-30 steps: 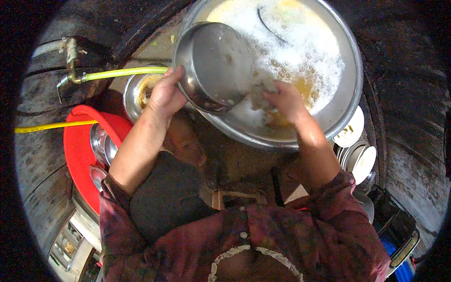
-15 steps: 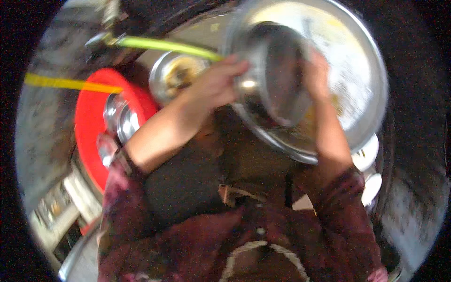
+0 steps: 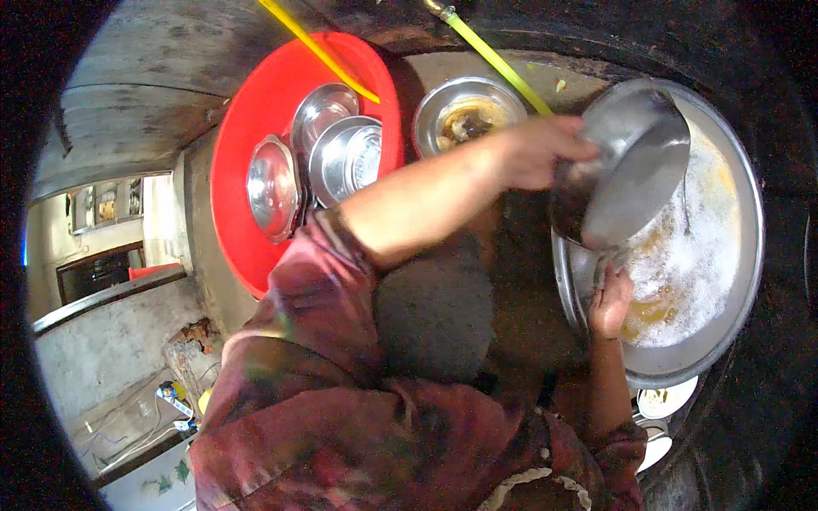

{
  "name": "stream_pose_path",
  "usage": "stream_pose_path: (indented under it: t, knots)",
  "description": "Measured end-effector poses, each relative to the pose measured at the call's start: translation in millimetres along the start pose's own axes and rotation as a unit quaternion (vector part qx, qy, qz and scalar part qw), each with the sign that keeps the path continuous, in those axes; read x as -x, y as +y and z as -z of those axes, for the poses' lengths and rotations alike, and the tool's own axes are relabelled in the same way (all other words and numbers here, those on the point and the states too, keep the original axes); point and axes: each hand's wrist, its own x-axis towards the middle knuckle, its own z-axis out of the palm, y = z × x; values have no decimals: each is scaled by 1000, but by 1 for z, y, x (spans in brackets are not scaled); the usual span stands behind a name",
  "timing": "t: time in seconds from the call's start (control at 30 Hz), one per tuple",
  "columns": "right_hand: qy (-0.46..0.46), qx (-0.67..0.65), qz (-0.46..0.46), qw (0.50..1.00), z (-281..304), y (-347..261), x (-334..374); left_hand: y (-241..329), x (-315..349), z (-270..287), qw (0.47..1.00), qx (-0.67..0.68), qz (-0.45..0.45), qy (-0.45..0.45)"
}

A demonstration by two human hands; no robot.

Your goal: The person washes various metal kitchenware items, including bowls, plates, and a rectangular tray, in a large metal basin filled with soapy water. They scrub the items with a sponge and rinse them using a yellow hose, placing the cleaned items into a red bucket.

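Observation:
My left hand [image 3: 545, 153] grips the outer edge of a deep metal bowl [image 3: 643, 183], which is tilted over a wide metal basin [image 3: 740, 315]. White suds [image 3: 703, 255] and yellowish water fill the basin. Below the bowl's lower rim is my right hand [image 3: 612, 302], its fingers stretched up close to that rim. They look free of any object, though whether they touch the bowl is hard to see. A thin dark strip, perhaps a handle, hangs beside the bowl over the suds.
A red plastic tub [image 3: 234, 187] with several metal bowls stands to the left. Between tub and basin sits a metal bowl [image 3: 426, 111] with brown residue. A yellow-green hose [image 3: 490, 55] reaches toward the basin; a yellow hose [image 3: 315, 47] enters the tub. White dishes [image 3: 669, 400] lie near the basin.
My view has turned, so everything sits differently in it. My right hand has come off the bowl's side to below its rim; the left still holds the bowl, now tilted over the basin.

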Motion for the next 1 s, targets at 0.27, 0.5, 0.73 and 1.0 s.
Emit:
stream_pose_path:
  t: [0.27,0.5,0.73,1.0]
  knots:
    - [-283,11,-286,915,-18,69,48,103,173,-8,944,-161,-213,193]
    - [-250,74,-366,893,-14,88,27,160,367,7,856,-318,-162,373]
    - [-323,137,-498,793,-6,118,19,89,313,117,724,-409,-62,552]
    - [-231,-128,-454,851,-12,153,32,12,286,237,740,-476,64,470]
